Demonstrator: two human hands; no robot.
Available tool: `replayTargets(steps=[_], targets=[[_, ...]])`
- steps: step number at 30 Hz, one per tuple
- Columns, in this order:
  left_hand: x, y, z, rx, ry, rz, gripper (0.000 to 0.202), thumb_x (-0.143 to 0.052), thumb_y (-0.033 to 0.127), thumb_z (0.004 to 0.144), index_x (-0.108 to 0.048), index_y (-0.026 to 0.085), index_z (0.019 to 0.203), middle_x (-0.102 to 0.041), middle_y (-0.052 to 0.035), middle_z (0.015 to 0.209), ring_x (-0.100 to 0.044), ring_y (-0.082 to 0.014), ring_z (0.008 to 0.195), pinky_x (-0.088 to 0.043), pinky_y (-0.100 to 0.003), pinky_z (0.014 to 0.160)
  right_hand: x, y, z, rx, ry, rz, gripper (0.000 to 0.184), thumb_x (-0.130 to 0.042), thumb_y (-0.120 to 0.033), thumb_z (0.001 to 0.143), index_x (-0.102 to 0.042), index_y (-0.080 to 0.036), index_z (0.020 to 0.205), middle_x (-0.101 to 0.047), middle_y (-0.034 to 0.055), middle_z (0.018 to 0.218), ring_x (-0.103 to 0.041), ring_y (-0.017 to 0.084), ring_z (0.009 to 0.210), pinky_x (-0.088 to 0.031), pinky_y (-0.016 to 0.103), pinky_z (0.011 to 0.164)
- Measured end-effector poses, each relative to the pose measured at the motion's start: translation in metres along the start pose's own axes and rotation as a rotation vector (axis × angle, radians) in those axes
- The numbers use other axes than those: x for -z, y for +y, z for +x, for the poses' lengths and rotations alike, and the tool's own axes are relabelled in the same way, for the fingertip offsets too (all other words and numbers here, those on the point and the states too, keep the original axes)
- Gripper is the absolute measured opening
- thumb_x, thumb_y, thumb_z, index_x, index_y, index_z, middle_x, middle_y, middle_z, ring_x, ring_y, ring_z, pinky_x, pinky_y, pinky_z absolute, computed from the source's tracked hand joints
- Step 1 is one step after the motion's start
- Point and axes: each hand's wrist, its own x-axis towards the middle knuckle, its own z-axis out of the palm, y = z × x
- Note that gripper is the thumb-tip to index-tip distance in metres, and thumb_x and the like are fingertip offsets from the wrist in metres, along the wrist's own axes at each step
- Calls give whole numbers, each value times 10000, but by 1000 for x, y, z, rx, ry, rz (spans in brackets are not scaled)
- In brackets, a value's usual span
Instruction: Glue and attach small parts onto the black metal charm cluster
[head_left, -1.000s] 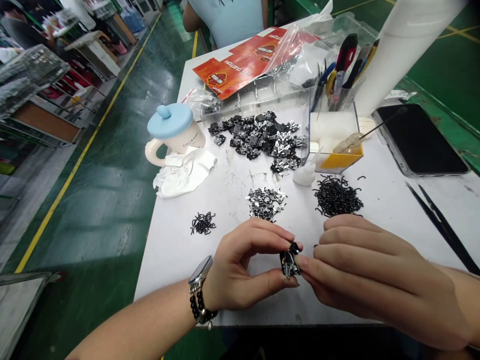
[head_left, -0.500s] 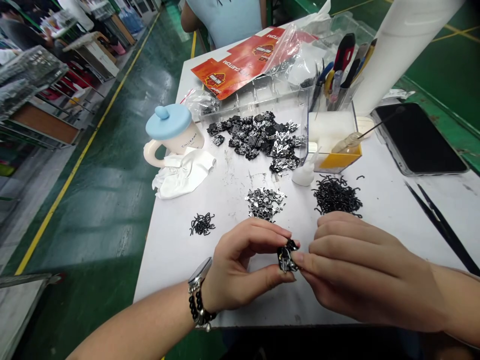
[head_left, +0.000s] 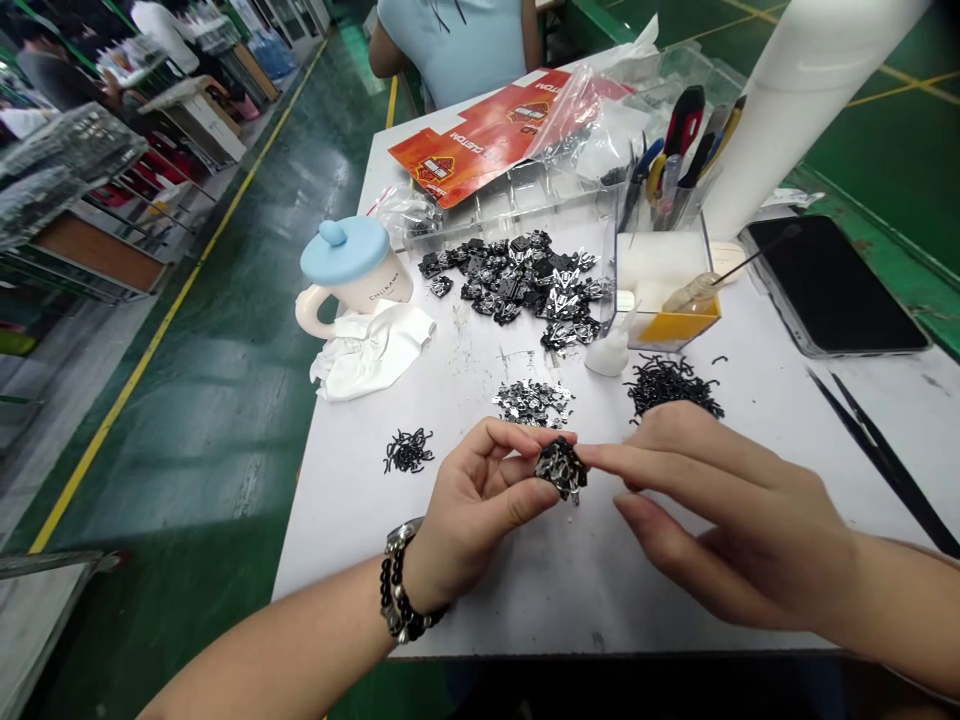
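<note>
The left hand pinches a small black-and-metal part between thumb and fingers, nearly closed around it; the right hand is partly open, its index fingertip at the part's edge and seemingly touching, the thumb apart below and gripping nothing that shows. The part sits between the two hands, raised above the table. To handle it well, the left pinch should probably be firm at the sides yet light enough not to bend the thin metal, leaving the metal side uncovered. The right fingertip would do best to press lightly and squarely, so that the part does not twist. Just beyond the left fingers lie silver pieces, and past the right hand, black bent pieces; working apart from both heaps would make a dropped bit easier to find.
</note>
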Motion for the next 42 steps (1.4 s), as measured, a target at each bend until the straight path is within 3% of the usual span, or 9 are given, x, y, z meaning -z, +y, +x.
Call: replayTargets(steps=[6, 11, 19, 24, 31, 42], targets=[[-4, 5, 1, 154, -63, -152, 216, -710, 157, 774, -569, 163, 937, -703, -53, 1033, -702, -163, 887, -563, -273, 822, 12, 6, 6, -114, 33, -7, 292, -605, -172, 830, -590, -132, 1118, -578, 79, 878, -552, 185, 833, -477, 339, 726], [-2, 5, 0, 187, -135, -151, 268, -717, 168, 767, -516, 182, 944, -696, -56, 1032, -696, -181, 922, -554, -289, 841, 7, 13, 5, -71, -87, -40, 338, -629, -318, 823, -581, -190, 1131, -551, 85, 992, -533, 226, 930, -449, 396, 771], [4, 4, -2, 201, -191, -41, 314, -724, 196, 760, -471, 199, 946, -688, -62, 989, -695, -197, 923, -557, -283, 789, 7, 12, 2, -28, -147, -10, 272, -600, -331, 863, -593, -236, 1117, -527, 63, 990, -506, 214, 910, -386, 402, 789], [7, 5, -2, 151, -206, 60, 242, -692, 198, 789, -543, 190, 980, -688, -57, 934, -687, -165, 873, -549, -253, 754, 6, 14, 2, 64, -93, -158, 204, -609, -320, 860, -593, -210, 1031, -556, 56, 941, -517, 226, 872, -368, 422, 760], [0, 7, -3, -74, -112, 446, 307, -724, 157, 725, -632, 169, 1018, -683, -70, 927, -650, -155, 837, -548, -243, 763, 3, 17, 0, 222, -47, -399, 210, -673, -301, 815, -601, -179, 971, -608, 58, 885, -525, 232, 839, -362, 434, 736], [0, 2, -8, -150, -8, 626, 229, -701, 154, 750, -656, 162, 974, -707, -68, 877, -665, -155, 762, -553, -240, 715, 6, 13, -4, 314, -80, -537, 232, -704, -191, 777, -630, -178, 997, -650, 21, 915, -524, 195, 845, -372, 396, 702]])
